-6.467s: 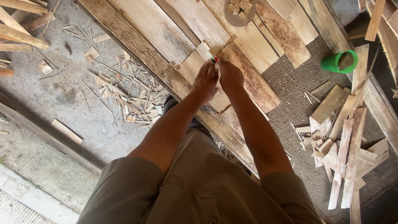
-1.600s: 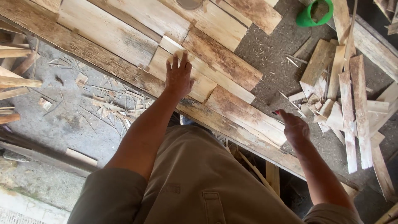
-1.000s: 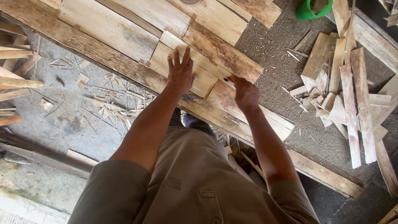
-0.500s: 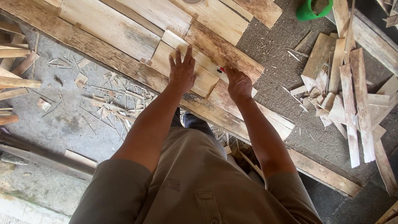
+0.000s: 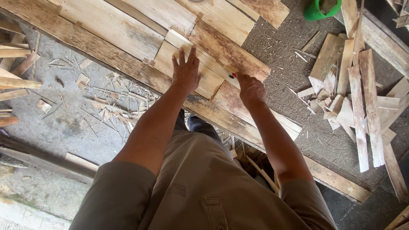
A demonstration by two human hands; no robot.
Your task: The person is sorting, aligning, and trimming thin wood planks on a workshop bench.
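Head view showed the left hand (image 5: 186, 73) lying flat and open, fingers spread, pressed on a short pale board (image 5: 204, 79) atop the long plank (image 5: 106, 51) — gripping nothing. The right hand (image 5: 251, 90) was curled around a small red-tipped marker (image 5: 234, 75), its tip at the board's edge. Scrap wood (image 5: 353, 98) lay piled to the right, a green bucket (image 5: 317, 10) beyond it.

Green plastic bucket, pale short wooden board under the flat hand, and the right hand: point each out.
Green plastic bucket (image 5: 317, 12): head view, on its side wall.
Pale short wooden board (image 5: 168, 59): head view, bare left part.
Right hand (image 5: 252, 90): head view, back of hand.
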